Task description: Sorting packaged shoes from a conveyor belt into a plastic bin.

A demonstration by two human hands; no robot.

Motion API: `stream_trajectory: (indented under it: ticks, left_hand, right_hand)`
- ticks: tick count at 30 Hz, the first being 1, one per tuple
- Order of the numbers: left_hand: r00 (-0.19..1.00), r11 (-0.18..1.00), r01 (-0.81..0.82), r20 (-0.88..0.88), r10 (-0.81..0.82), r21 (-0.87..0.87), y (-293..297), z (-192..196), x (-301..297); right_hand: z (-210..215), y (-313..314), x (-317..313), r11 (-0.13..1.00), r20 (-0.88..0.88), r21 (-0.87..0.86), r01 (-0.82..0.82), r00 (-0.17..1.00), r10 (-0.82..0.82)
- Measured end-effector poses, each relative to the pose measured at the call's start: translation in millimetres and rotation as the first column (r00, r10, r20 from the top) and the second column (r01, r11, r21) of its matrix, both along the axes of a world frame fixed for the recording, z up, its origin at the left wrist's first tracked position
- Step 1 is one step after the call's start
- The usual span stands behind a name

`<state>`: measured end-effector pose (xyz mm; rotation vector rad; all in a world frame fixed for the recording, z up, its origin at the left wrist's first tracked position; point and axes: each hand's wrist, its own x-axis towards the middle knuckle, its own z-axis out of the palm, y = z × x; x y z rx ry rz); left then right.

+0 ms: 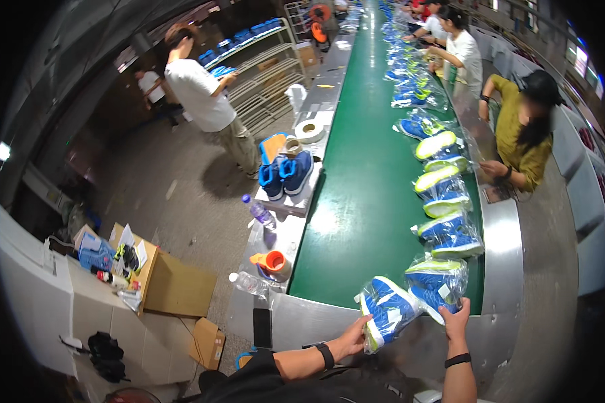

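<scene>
At the near end of a green conveyor belt (pixel 356 168), two blue sneakers in clear plastic bags lie side by side. My left hand (pixel 351 336) grips the left bagged sneaker (pixel 386 312) by its lower left side, fingers closed on it. The right bagged sneaker (pixel 438 279) has its bright yellow-green edge uppermost, and my right hand (pixel 456 320) pinches its near lower edge. Part of the plastic joins or overlaps between the two shoes; I cannot tell which. Behind them several bagged sneakers (pixel 448 232) stand in a row along the belt's right side.
On the metal ledge at left are dark blue shoes (pixel 296 173), a tape roll (pixel 309 131), a purple-capped bottle (pixel 259 211), an orange cup (pixel 275 260), a clear bottle (pixel 249 283) and a black phone (pixel 262 328). A co-worker in mustard (pixel 517 144) sits at right; another person (pixel 198 94) stands left.
</scene>
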<state>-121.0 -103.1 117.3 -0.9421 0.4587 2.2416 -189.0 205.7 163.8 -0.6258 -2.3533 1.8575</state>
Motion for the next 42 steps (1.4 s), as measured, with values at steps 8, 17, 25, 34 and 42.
stream_trajectory:
  ticks: [8, 17, 25, 34, 42]
  left_hand:
    - [0.982, 0.863, 0.189, -0.098, -0.162, 0.469, -6, -13, 39]
    - [0.575, 0.339, 0.633, 0.13, -0.808, -0.696, -99, -10, 29]
    - [0.67, 0.421, 0.452, -0.012, -0.743, -0.786, -53, 35, 22]
    - [0.792, 0.7, 0.206, -0.303, -0.529, -0.684, 21, 21, -1]
    - [0.744, 0.75, 0.602, -0.149, -0.651, -0.272, 64, 59, -10]
  right_hand:
    - [46, 22, 98, 0.635, -0.147, 0.765, -0.108, 0.931, 0.335]
    - [24, 25, 182, 0.765, 0.007, 0.566, -0.307, 0.93, 0.368]
    - [-73, 36, 187, 0.953, 0.161, 0.279, 0.115, 0.973, -0.165]
    - [-21, 3, 145, 0.69, 0.233, -0.671, 0.273, 0.96, -0.154]
    - [-3, 35, 202, 0.243, 0.283, -0.907, 0.344, 0.925, -0.254]
